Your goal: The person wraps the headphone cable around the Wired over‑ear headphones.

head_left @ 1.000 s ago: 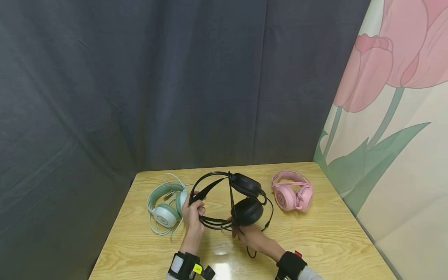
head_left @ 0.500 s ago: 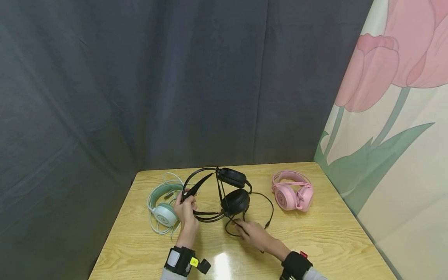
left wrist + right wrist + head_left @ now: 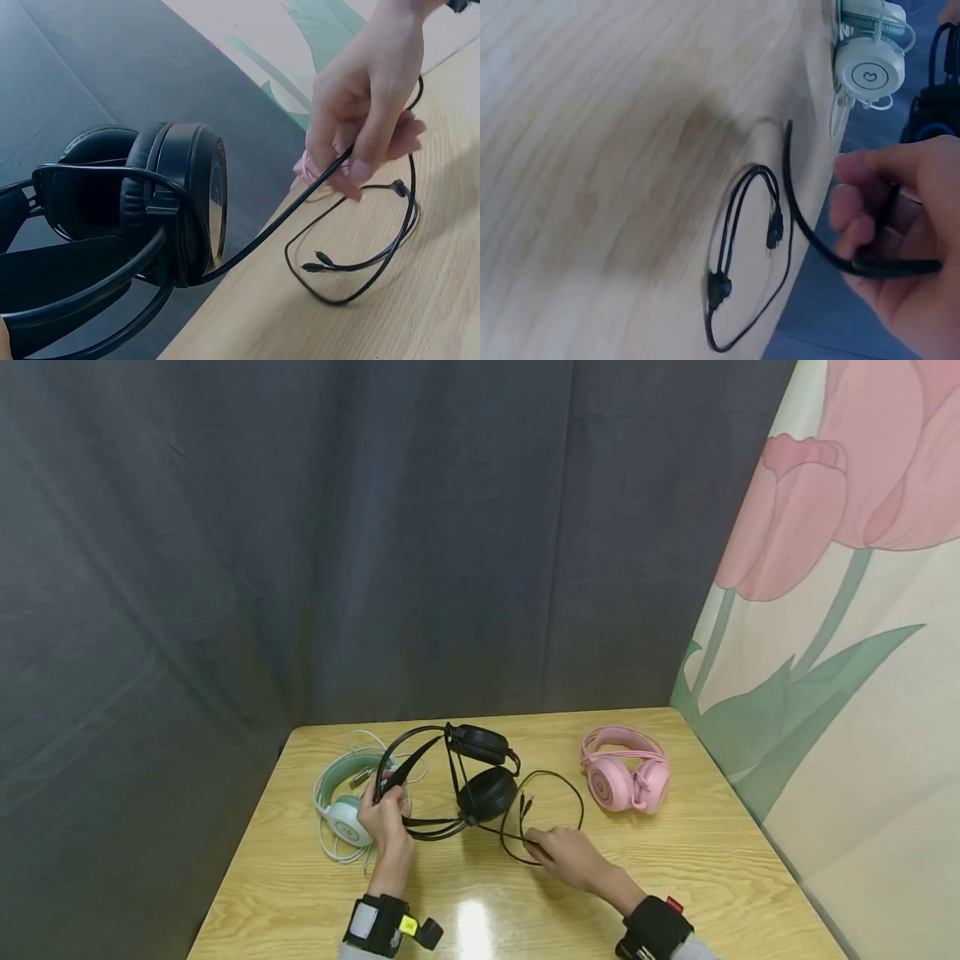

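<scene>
My left hand (image 3: pixel 387 822) grips the headband of a pair of black headphones (image 3: pixel 487 793), holding it above the table with the ear cups pointing right. My right hand (image 3: pixel 568 857) pinches the headphones' black cable (image 3: pixel 281 217), which runs taut from the lower ear cup. Beyond those fingers the cable loops down onto the table, where its forked end shows two small plugs (image 3: pixel 319 262) and a splitter (image 3: pixel 718 289). Part of the cable is also wound across the ear cups and headband.
White-and-green headphones (image 3: pixel 347 820) with a white cord lie at the left, partly behind my left hand. Pink headphones (image 3: pixel 626 772) rest at the right on the wooden table (image 3: pixel 675 877). A dark curtain (image 3: pixel 450 543) hangs behind, with a tulip-print cloth (image 3: pixel 862 710) to the right.
The black headphones and my left hand have moved left. My right hand has moved right from beside the lower ear cup, drawing out a length of cable between them.
</scene>
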Motion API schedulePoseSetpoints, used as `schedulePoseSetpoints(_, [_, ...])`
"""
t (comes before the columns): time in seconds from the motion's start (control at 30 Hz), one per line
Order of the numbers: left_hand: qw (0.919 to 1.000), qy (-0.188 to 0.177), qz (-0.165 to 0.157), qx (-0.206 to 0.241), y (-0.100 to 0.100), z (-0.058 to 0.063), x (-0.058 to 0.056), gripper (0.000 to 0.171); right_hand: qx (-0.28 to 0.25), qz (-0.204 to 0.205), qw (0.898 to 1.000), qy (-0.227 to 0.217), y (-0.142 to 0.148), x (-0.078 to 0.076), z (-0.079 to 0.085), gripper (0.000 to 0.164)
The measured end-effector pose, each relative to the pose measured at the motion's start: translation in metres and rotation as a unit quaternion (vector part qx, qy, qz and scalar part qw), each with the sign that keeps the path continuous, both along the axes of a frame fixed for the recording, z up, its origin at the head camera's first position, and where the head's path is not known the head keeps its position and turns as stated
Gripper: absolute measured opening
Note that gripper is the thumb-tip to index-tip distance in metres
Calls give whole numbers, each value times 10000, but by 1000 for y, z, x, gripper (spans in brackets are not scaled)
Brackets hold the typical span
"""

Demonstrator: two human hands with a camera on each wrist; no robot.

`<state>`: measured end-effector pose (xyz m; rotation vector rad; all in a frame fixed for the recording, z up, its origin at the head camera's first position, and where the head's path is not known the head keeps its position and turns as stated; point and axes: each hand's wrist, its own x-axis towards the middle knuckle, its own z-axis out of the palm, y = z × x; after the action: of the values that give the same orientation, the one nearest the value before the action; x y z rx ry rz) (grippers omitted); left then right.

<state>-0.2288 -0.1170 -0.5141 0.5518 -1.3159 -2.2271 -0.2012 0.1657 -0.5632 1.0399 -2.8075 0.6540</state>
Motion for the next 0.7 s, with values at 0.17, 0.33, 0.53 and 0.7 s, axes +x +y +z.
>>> schedulePoseSetpoints(0.17, [9996,-28,267,-115,-4,-3,0,33,332,34,9994,14,13,5,5,12])
schedulePoseSetpoints(0.33, [9985,-18,480,-265,-10,-3,0,30,302,84,9994,170,25,9,9,11])
schedulePoseSetpoints(0.53, [9982,-120,494,-319,-13,-3,2,32,-284,241,9939,1040,29,8,15,5])
schedulePoseSetpoints(0.7, [9978,-187,481,-423,-12,-3,4,32,-693,510,9729,2148,23,6,23,9])
